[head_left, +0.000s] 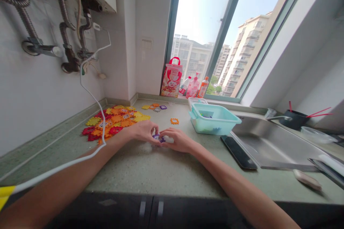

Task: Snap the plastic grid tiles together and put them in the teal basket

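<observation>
Both hands meet over the counter around a small purple jagged-edged piece [158, 138] with a pale printed middle. My left hand [143, 131] is closed on its left side, thumb and fingers pinching it. From the other side my right hand [178, 139] grips its right edge with the fingertips. Just beyond the hands lies a single orange piece [174, 121] of the same sort. To the left, a wide heap of red, orange and yellow pieces [126, 116] spreads on the counter, partly behind my left forearm. A few more pieces [154, 106] lie farther back.
A turquoise plastic basin [215, 123] with things inside stands right of the hands. Beside it lie a black phone [238, 152] and a steel sink [268, 143]. A white cable [92, 96] hangs across my left forearm. Bottles [193, 87] and a pink bag [172, 80] stand by the window.
</observation>
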`<state>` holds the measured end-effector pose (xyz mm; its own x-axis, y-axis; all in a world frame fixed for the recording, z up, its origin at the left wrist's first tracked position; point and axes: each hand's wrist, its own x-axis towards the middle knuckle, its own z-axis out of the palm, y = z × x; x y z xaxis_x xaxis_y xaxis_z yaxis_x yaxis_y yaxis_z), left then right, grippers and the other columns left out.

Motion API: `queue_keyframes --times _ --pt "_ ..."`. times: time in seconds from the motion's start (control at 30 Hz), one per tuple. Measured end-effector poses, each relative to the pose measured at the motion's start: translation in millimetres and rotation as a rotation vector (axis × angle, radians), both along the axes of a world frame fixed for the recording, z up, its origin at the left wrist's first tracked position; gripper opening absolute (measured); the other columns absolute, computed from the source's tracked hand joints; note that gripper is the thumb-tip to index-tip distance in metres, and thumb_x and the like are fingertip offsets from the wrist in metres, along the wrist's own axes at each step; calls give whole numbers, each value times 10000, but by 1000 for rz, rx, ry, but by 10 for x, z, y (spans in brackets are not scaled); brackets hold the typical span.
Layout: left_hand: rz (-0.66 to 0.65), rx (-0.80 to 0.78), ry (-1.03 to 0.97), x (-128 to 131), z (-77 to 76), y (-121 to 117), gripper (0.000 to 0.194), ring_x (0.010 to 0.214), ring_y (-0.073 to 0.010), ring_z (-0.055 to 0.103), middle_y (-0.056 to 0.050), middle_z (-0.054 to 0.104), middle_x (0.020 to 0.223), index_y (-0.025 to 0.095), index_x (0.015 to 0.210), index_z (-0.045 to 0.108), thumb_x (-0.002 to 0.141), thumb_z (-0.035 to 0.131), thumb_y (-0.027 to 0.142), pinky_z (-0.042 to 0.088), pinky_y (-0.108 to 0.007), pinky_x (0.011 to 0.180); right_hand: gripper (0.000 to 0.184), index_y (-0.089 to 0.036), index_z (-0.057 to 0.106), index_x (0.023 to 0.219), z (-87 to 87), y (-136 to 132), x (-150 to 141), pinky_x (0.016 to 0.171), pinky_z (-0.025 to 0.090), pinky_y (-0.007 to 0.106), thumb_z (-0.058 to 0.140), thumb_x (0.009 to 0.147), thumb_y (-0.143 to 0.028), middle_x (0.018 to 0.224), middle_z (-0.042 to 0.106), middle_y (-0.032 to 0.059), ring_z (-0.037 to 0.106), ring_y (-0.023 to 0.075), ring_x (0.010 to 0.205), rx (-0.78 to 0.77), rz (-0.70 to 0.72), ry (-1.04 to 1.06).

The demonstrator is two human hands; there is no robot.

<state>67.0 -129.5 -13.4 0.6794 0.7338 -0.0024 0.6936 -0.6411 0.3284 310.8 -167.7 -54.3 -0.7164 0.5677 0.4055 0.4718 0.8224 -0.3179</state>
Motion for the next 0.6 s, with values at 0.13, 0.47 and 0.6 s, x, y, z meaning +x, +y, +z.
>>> queue_keyframes --times 0.13,0.47,0.6 --pt "20 67 76 31 -12 -29 658 709 -185 641 5 727 808 255 1003 733 583 829 753 375 -268 594 172 -252 748 1127 -3 23 29 1007 535 356 724 967 -311 1195 771 62 706 226 1109 -27 1 -2" --pt "-54 -18 -24 52 -125 3 477 652 -142 620 55 686 740 259 1115 725 684 812 445 387 -237 596 249 -221 718 1079 25 -2 85 907 524 329 799 847 -264 1069 747 65 687 222 984 -67 -59 -31" --pt "-44 11 -31 51 -130 11 476 626 -135 605 52 675 716 246 1087 738 676 826 471 376 -232 577 304 -218 721 1125 44 -1 120 926 513 332 781 827 -202 1095 744 66 682 218 995 -94 -62 -35"
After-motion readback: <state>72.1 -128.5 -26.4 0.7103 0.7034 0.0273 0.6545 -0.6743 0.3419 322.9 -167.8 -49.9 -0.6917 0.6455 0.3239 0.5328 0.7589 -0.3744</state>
